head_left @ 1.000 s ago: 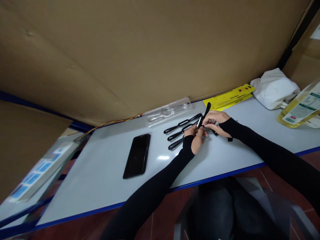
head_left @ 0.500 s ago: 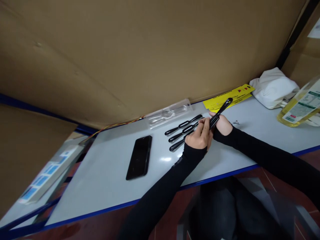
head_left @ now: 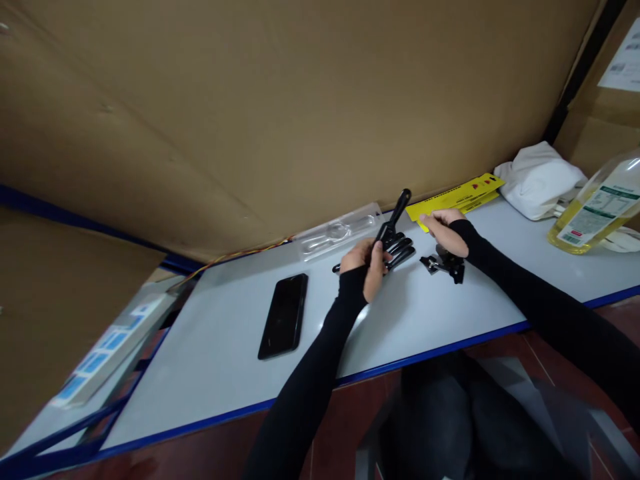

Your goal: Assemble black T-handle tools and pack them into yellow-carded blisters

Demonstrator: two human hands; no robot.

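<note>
A cardboard wall (head_left: 300,120) backs the grey counter (head_left: 215,347); along its foot lie a clear plastic tray (head_left: 340,231) and yellow cards (head_left: 460,195); a phone (head_left: 283,317) lies well to your left. Your left hand (head_left: 361,257) is closed round a black handle (head_left: 400,207), tilted up off the counter, its tip pointing towards the wall; more black handles (head_left: 404,252) lie just behind it, partly hidden by that hand. Half a second ago both your hands were at the handle; now your right hand (head_left: 447,235) has come away and hangs over some small black parts (head_left: 456,273); I cannot tell whether its fingers are parted or pinch anything. It seems, then, that the left alone bears the handle, leaving the right free of it.
</note>
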